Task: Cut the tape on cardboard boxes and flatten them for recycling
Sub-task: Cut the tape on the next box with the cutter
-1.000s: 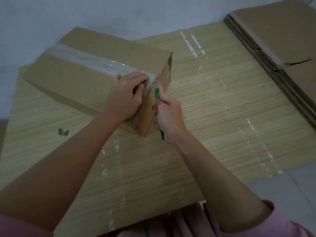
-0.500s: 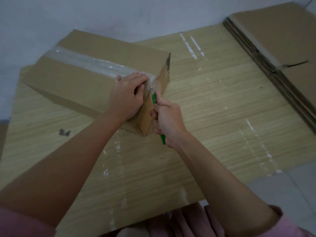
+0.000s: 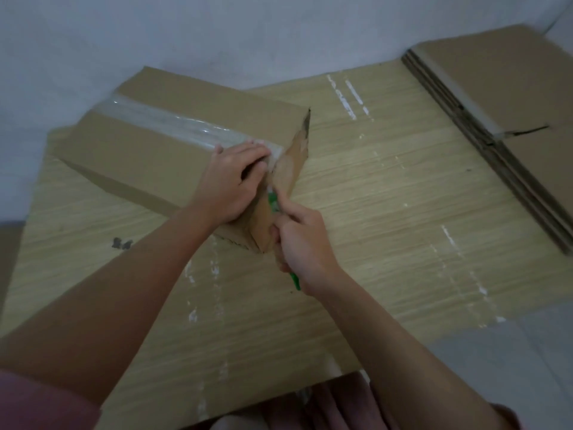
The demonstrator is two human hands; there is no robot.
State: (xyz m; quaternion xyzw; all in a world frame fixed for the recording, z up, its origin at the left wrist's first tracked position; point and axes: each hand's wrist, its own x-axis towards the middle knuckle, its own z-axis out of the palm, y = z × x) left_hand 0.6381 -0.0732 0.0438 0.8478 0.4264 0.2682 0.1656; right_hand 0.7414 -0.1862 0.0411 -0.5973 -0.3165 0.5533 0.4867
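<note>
The box (image 3: 173, 150) lay on the wooden board (image 3: 387, 197) with its long axis running from about ten o'clock, by the wall, down to four o'clock, and its near end face pointed at the person; the strip of clear tape (image 3: 173, 127) ran along the top on that same line and folded over the near edge. Both hands sat at that near end, so the rest of the box stretched away from them toward ten o'clock. The left hand (image 3: 231, 184) rested on the top of the box at the near corner, fingers bent over the tape's end, bracing it. The right hand (image 3: 302, 243) was just beside it at five o'clock, clenched round a green knife (image 3: 273, 203) whose tip met the taped seam on the end face; the blade itself was too blurred to make out. The right hand was the nearer one to the seam, so the cut looked set to run along the tape line away toward ten o'clock. A stack of flattened boxes (image 3: 496, 97) lay well apart at two o'clock
</note>
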